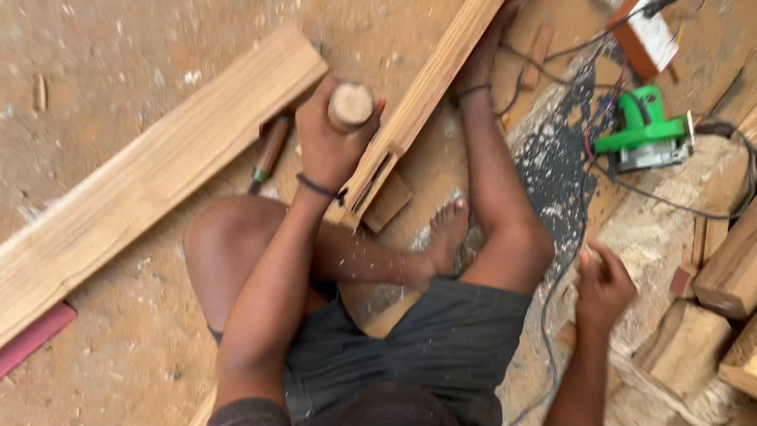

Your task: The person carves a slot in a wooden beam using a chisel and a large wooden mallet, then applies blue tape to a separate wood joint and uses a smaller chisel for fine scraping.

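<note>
Down low, left hand (327, 142) grips wooden mallet (351, 105) over plank (418, 102)

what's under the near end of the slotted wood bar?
A small wood block shows beneath the bar, resting on the sawdusty floor. The left hand, gripping a round wooden handle, covers the rest.

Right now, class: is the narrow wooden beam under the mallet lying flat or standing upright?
Lying flat. The narrow beam stretches along the sawdust floor, and the left hand grips the mallet above its slotted end.
</note>
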